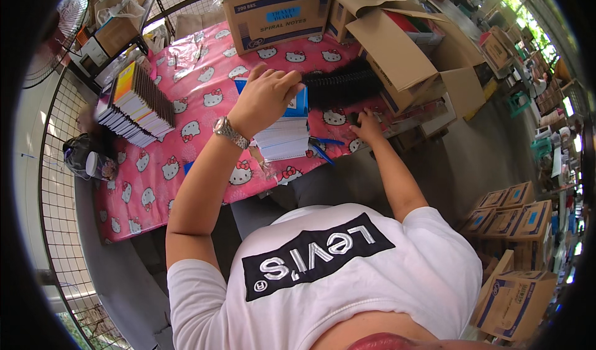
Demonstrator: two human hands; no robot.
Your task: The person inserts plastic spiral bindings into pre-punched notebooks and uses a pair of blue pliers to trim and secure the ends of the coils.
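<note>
My left hand [264, 98] rests with fingers curled loosely over the top of a blue-covered notebook stack [287, 130]; its fingertips touch the stack's far edge. My watch [230, 132] sits at the wrist. Just beyond that hand lies a bundle of black spiral coils [340, 87]. My right hand [367, 126] lies flat on the pink tablecloth [205, 111], close to the table's near edge, fingers reaching toward the coils; whether it pinches anything I cannot tell. A blue pen [323, 153] lies between my hands. Left of my left hand is bare cloth, then a slanted stack of books [136, 105]. An open cardboard box [403, 58] crowds the right.
</note>
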